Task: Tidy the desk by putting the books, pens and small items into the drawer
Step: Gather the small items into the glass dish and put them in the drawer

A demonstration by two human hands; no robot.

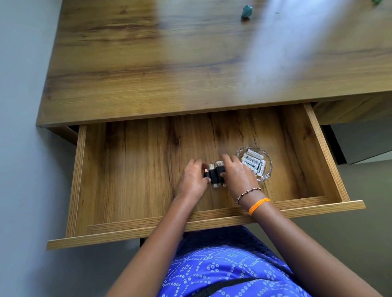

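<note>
Both hands, left hand [192, 178] and right hand [235, 175], gripping black adapters [215, 176] in drawer [127, 166]; better squared beside glass ashtray [266, 164], released gently.

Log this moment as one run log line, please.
drawer open | left hand and right hand grip black adapters | glass dish of batteries beside
</note>
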